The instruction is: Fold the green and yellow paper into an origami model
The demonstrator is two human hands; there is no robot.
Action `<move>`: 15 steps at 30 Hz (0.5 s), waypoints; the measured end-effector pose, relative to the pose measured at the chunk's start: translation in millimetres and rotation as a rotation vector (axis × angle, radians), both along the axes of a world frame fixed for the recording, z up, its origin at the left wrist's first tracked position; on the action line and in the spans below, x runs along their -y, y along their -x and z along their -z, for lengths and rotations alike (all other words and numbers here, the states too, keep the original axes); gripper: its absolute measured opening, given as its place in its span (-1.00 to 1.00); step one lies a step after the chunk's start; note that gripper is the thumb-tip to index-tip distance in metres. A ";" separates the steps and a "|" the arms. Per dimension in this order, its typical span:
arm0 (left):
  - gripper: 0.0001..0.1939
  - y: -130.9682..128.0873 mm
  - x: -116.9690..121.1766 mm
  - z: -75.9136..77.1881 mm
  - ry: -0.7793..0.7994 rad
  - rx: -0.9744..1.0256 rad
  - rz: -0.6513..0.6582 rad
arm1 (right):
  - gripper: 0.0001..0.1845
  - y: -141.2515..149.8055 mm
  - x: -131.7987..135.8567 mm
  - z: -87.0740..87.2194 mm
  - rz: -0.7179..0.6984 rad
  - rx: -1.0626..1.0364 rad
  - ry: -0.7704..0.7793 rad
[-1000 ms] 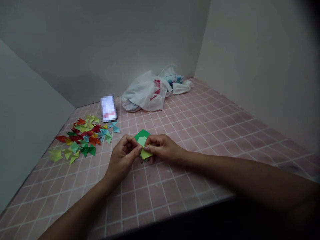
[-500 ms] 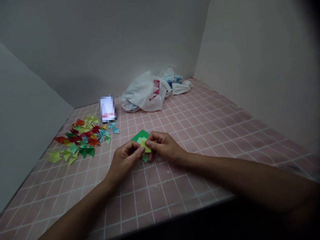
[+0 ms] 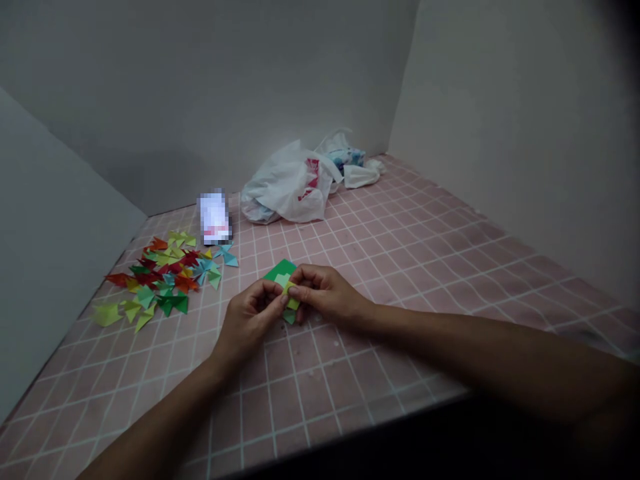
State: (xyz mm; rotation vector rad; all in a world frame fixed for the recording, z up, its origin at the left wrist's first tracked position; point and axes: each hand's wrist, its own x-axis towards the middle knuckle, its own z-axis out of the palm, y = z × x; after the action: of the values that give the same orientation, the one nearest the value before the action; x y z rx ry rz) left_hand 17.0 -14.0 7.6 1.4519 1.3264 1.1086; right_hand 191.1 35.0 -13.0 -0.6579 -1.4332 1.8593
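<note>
A small yellow piece of paper (image 3: 292, 303) is pinched between my two hands, partly covered by the fingers. My left hand (image 3: 254, 312) grips its left edge with thumb and forefinger. From the other side, my right hand (image 3: 323, 293) holds it with the thumb on top. Green paper (image 3: 280, 269) lies on the table just behind the fingers, with lighter green pieces on it. A pale green corner of paper (image 3: 290, 317) shows below the yellow piece.
Several folded paper shapes (image 3: 165, 277) in red, yellow, green and blue are spread at the left. Behind them stands a phone (image 3: 215, 217) with a lit, blurred screen. White plastic bags (image 3: 295, 187) lie by the back wall on the pink tiled tabletop (image 3: 425, 247).
The right thumb and fingers have shifted slightly left over the yellow paper, and less of it shows as a flat square. My left hand stays nearly in place.
</note>
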 end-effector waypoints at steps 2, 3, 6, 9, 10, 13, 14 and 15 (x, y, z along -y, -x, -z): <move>-0.81 -0.8 1.0 0.1 0.018 -0.006 0.012 | -0.82 -0.4 1.3 -0.7 0.015 0.002 -0.026; -0.81 -1.0 1.7 0.1 0.029 -0.002 0.015 | -0.81 -0.6 2.1 -1.2 0.026 -0.001 -0.041; -0.79 -0.5 3.2 0.1 0.072 -0.001 0.032 | -0.80 -1.1 4.1 -2.4 0.053 -0.019 -0.079; -0.77 2.3 2.5 1.1 0.072 0.012 0.016 | -0.83 -1.0 4.0 -2.4 0.066 -0.009 -0.091; -0.77 3.4 1.7 1.7 0.058 0.023 -0.003 | -0.84 -0.8 3.4 -2.2 0.076 0.002 -0.099; -0.77 5.2 -0.8 3.8 0.036 0.073 -0.038 | -0.85 -0.5 2.0 -2.0 0.110 0.030 -0.141; -0.77 4.9 -1.1 4.2 0.049 0.096 -0.026 | -0.85 -0.5 2.0 -2.3 0.115 0.036 -0.150; -0.76 4.3 -1.0 4.4 0.074 0.114 -0.002 | -0.85 -0.5 2.3 -2.7 0.116 0.037 -0.152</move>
State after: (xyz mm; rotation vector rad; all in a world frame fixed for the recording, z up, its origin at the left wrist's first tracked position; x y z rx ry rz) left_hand 12.6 -13.1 3.3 1.3145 1.2758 1.1161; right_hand 191.6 32.7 -10.4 -0.6877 -1.5108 1.6392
